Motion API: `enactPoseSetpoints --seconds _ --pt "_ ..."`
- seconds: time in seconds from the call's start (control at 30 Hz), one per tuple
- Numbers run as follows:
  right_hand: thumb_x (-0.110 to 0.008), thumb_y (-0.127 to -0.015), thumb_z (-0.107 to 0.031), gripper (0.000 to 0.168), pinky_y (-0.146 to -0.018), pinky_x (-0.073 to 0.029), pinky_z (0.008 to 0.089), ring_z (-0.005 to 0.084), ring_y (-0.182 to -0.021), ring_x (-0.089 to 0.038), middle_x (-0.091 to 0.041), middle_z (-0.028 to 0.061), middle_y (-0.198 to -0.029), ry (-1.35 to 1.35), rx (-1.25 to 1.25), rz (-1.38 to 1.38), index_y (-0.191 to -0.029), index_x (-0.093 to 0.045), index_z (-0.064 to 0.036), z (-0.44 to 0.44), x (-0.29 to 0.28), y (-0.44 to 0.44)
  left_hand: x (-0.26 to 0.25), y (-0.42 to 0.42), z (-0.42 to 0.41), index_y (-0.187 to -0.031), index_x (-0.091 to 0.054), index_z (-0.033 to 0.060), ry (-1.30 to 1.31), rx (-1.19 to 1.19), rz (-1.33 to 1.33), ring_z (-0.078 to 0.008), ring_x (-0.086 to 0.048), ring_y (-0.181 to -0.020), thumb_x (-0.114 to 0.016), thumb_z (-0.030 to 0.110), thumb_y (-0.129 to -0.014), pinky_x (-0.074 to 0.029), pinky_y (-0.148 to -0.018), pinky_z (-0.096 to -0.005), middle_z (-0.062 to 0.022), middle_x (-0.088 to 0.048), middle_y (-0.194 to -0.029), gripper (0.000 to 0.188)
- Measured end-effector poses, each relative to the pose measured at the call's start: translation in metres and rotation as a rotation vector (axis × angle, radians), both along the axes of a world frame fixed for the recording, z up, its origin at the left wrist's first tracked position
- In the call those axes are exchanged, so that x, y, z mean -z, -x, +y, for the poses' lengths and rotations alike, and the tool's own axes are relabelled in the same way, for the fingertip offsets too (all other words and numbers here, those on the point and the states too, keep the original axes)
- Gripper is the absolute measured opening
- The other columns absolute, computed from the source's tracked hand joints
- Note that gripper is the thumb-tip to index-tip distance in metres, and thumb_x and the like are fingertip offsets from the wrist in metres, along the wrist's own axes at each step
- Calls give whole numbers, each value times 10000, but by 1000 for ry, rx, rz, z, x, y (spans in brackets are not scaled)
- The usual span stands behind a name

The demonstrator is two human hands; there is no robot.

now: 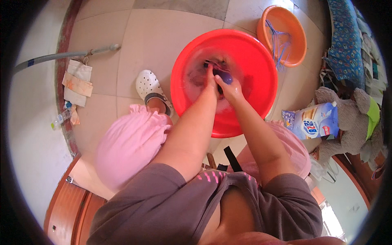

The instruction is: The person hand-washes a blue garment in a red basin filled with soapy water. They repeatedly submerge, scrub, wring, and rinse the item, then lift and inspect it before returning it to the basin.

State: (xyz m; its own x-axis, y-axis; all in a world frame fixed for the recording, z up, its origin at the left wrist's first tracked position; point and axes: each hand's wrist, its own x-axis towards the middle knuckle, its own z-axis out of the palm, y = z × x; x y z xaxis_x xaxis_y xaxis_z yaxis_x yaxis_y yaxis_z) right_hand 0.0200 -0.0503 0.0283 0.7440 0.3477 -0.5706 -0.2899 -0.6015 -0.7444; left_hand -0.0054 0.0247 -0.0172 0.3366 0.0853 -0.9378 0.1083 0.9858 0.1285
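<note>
A round red plastic basin (260, 101) stands on the floor before me, holding cloudy, sudsy water. Both my hands are inside it, close together near the middle. Between them is a dark wet cloth (218, 65), partly under the water. My left hand (211, 80) holds it on the left, fingers mostly hidden by the cloth and water. My right hand (231, 89) grips it from the right, thumb on top. A glossy purple-blue bulge (227, 78) shows beside the right thumb; whether it belongs to the cloth I cannot tell.
An orange basin (298, 36) with blue wire hangers (277, 39) touches the red one's upper right. A detergent bag (315, 121) leans by a grey plush toy (347, 122). At left are a grey hose (76, 54), a plastic bottle (62, 118) and a white clog (148, 84) on my foot.
</note>
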Motion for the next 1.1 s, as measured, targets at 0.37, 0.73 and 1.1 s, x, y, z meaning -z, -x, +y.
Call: enactPoseSetpoints --seconds 0.37,0.73,1.1 --pt "-705 -708 -387 355 -619 -508 442 393 -676 -627 -635 210 -736 48 69 -730 -797 -629 -52 22 -47 4 -27 8 -17 -949 -600 151 256 57 -695 -237 -613 -732 -436 605 -830 -506 -667 -378 -77 -635 -879 497" --pt "-722 -717 -335 609 -1013 -350 397 231 -1236 -453 -488 196 -1286 1090 37 -789 -1232 -510 -89 33 18 12 12 4 -10 -1287 -453 -11 -476 312 479 -338 -401 -1262 -539 405 -801 -341 -1026 -416 -237 -410 -1361 645" --pt "-704 -745 -422 615 -892 -438 383 258 -1061 -567 -581 155 -1155 381 -184 -38 -1196 -528 -42 3 70 -22 17 7 -13 -1270 -484 28 -173 293 300 -298 -494 -1132 -530 519 -808 -380 -972 -413 -148 -500 -1282 676"
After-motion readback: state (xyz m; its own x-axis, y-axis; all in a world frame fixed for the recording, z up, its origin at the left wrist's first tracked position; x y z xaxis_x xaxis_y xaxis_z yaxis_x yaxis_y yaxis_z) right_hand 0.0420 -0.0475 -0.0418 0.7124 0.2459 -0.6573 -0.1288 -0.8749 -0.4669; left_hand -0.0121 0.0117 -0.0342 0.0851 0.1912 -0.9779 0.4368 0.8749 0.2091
